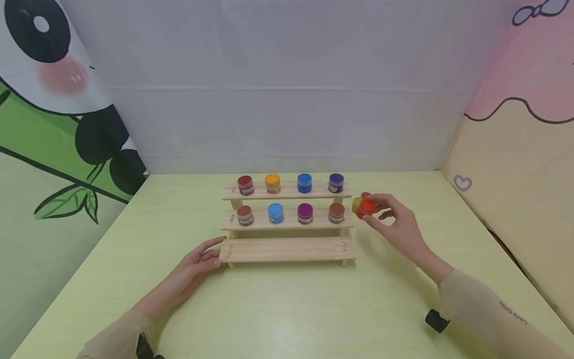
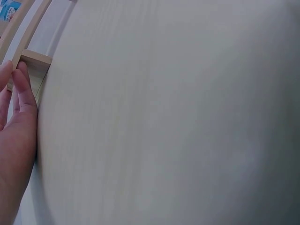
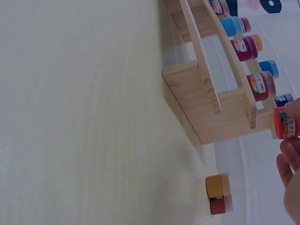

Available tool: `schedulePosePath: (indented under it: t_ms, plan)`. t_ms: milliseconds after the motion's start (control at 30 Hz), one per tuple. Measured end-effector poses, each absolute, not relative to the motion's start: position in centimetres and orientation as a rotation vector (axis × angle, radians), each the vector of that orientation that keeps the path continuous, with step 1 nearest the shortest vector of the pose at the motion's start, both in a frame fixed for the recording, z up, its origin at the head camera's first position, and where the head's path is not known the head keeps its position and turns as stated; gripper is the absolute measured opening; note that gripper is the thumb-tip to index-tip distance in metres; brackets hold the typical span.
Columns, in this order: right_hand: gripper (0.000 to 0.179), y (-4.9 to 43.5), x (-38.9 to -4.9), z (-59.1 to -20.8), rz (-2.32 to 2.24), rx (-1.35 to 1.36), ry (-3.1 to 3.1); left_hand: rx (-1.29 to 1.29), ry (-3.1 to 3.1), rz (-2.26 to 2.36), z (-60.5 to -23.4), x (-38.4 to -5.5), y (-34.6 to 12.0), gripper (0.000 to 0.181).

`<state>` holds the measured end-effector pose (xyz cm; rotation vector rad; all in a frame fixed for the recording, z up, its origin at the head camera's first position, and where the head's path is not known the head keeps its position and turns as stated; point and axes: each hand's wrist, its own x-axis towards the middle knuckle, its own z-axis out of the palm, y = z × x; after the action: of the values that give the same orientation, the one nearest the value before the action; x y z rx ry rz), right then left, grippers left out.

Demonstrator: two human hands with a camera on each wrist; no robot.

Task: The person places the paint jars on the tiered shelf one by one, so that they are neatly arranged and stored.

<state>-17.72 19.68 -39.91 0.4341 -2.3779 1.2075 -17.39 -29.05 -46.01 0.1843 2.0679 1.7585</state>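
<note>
A three-step wooden rack [image 1: 287, 252] stands on the table, small paint jars on its upper two steps. My left hand [image 1: 188, 276] holds the left end of the lowest step; in the left wrist view its fingers [image 2: 23, 89] lie about the board's end. Beyond the rack's right side, my right hand [image 1: 399, 224] pinches a red paint jar [image 1: 367, 207] between thumb and fingers. A yellow jar [image 3: 214, 186] and a reddish-brown jar [image 3: 218, 205] stand side by side on the table close to that hand, partly hidden by it in the head view.
On the top step are dark red [image 1: 245, 185], orange-yellow [image 1: 272, 183], blue [image 1: 304, 183] and dark blue [image 1: 336, 183] jars. Brown [image 1: 244, 215], light blue [image 1: 275, 213], purple [image 1: 305, 213] and another brown jar [image 1: 336, 213] occupy the middle step. A pale wall [image 1: 287, 124] rises behind.
</note>
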Motion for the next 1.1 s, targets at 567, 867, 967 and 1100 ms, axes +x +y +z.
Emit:
schedulePosePath:
  t_ms: [567,867,967,1100]
  plan:
    - [0.046,15.6,-15.7,-42.2,1.267,0.709,-2.33,0.189,2.076,1.748,-45.8,-17.2,-29.0,0.066]
    - [0.044,12.7,-15.3,-42.9,1.308,0.787,-2.376,0.164,2.077,1.752,-45.9,-17.4,-28.9,0.064]
    - [0.045,11.6,-15.3,-42.8,1.32,0.803,-2.395,0.181,2.077,1.748,-45.9,-17.4,-29.0,0.065]
    - [0.044,9.9,-15.6,-42.8,1.325,0.849,-2.406,0.195,2.069,1.753,-45.8,-17.3,-29.0,0.066]
